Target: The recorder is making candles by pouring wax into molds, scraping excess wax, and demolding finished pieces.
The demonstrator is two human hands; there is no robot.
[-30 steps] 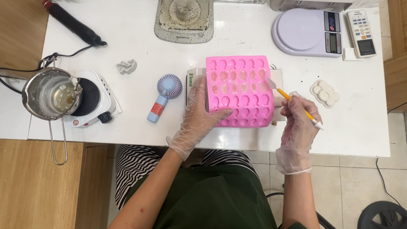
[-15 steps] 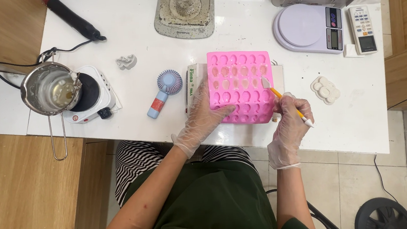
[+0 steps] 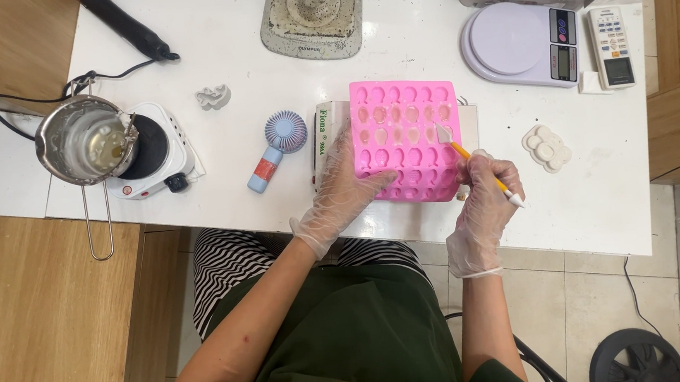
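Down near the front edge of the white table (image 3: 212,157), our gloved left hand (image 3: 340,191) lies spread on the pink mould (image 3: 407,140), fingers open and pressing its near-left corner — not clasping it. Our right hand (image 3: 486,198) pinches an orange-handled tool (image 3: 470,158), tip inside a cavity on the mould's right side. Bare tabletop lies right of the mould up to a small cast piece (image 3: 547,147). What fills the cavities is hard to make out — the box (image 3: 326,130) beneath is mostly hidden.
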